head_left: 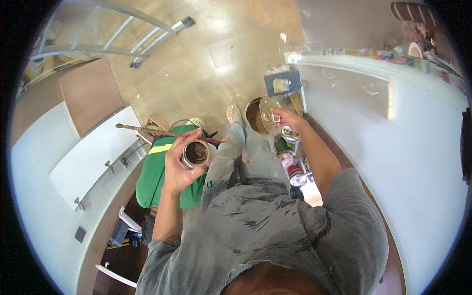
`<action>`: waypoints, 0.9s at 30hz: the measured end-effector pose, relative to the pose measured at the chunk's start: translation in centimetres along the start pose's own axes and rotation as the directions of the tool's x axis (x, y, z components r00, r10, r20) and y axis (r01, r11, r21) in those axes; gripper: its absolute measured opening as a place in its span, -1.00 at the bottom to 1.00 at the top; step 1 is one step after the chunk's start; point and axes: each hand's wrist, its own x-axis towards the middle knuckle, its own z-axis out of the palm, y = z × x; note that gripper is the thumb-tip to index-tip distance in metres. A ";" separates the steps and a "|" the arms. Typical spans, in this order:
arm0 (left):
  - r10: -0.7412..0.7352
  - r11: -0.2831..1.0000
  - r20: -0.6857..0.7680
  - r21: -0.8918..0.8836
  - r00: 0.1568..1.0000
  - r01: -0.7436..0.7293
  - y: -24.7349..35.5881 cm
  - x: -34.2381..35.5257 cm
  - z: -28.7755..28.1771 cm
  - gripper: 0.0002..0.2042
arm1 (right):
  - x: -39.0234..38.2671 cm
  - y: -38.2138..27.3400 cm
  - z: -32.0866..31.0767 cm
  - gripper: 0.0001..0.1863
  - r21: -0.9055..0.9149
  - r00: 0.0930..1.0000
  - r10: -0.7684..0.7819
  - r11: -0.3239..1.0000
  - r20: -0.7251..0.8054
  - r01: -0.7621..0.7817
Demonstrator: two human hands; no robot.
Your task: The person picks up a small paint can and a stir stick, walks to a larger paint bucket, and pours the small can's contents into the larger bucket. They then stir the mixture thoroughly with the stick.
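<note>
While the left hand (pixel 178 164) grips a small open tin (pixel 195 153) and brush (pixel 167 132), it looks light, spillable. At two o'clock, the right hand (pixel 286 119) pinches a clear, probably slippery lid (pixel 268 115).

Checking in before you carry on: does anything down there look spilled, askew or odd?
Mostly small mess. The floor carries pale specks, and opened cans crowd the base of the white wall. The left hand holds a small open tin with a brush lying across its rim; no spill shows.
</note>
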 end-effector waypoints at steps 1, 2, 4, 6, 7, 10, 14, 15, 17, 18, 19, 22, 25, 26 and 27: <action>0.029 1.000 -0.019 0.006 0.999 -0.028 1.0 -0.3 -1.3 -0.26 | -2.3 -2.2 0.6 -0.51 0.002 1.000 -0.013 1.000 0.016 0.013; 0.060 0.998 -0.039 0.011 0.997 -0.059 2.1 -0.7 -2.4 -0.26 | -4.0 -3.8 1.1 -0.50 0.014 0.999 -0.032 0.999 -0.002 0.032; 0.042 0.999 -0.076 0.002 0.996 -0.042 4.0 -1.3 -4.6 -0.27 | -6.7 -7.7 1.9 -0.49 0.025 0.996 -0.080 0.996 -0.032 0.081; 0.051 0.997 -0.150 -0.042 0.987 -0.058 4.7 -2.2 -6.5 -0.27 | -9.1 -11.4 3.5 -0.53 0.002 0.985 -0.168 0.986 -0.027 0.168; 0.118 0.992 -0.170 0.059 0.978 -0.110 4.5 -2.5 -7.4 -0.28 | -10.0 -13.1 4.2 -0.54 -0.010 0.975 -0.221 0.975 -0.022 0.221; 0.105 0.993 -0.167 0.068 0.980 -0.095 6.9 -1.8 -10.2 -0.29 | -12.8 -18.6 6.0 -0.54 -0.079 0.945 -0.317 0.947 -0.083 0.311; 0.229 0.972 -0.161 0.097 0.960 -0.216 6.2 5.9 -14.9 -0.37 | -13.1 -28.1 8.6 -0.51 -0.205 0.884 -0.411 0.906 -0.221 0.370; 0.243 0.967 -0.163 0.113 0.956 -0.226 6.4 7.2 -15.9 -0.38 | -12.6 -29.6 9.1 -0.51 -0.208 0.881 -0.427 0.898 -0.204 0.387; 0.299 0.952 -0.154 0.116 0.942 -0.283 6.9 10.7 -18.5 -0.40 | -13.1 -32.9 10.0 -0.53 -0.238 0.863 -0.442 0.890 -0.244 0.389; 0.303 0.951 -0.153 0.110 0.941 -0.288 7.5 12.9 -20.2 -0.40 | -13.6 -35.5 10.5 -0.53 -0.251 0.850 -0.451 0.886 -0.273 0.390; 0.308 0.950 -0.148 0.104 0.940 -0.294 8.6 15.3 -22.1 -0.40 | -13.7 -38.8 10.6 -0.53 -0.252 0.835 -0.467 0.879 -0.290 0.404; 0.378 0.921 -0.120 0.147 0.918 -0.360 11.3 20.8 -27.0 -0.39 | -16.5 -46.9 12.0 -0.54 -0.270 0.799 -0.524 0.848 -0.294 0.456; 0.408 0.909 -0.145 0.152 0.901 -0.388 13.3 26.2 -31.7 -0.39 | -16.9 -53.9 12.9 -0.57 -0.170 0.779 -0.562 0.827 -0.279 0.536; 0.403 0.913 -0.148 0.139 0.903 -0.385 14.4 28.3 -33.3 -0.40 | -17.2 -56.2 13.1 -0.58 -0.153 0.763 -0.582 0.812 -0.282 0.563; 0.396 0.917 -0.155 0.125 0.905 -0.380 15.2 30.5 -34.7 -0.40 | -17.5 -58.5 13.3 -0.59 -0.139 0.747 -0.601 0.796 -0.283 0.589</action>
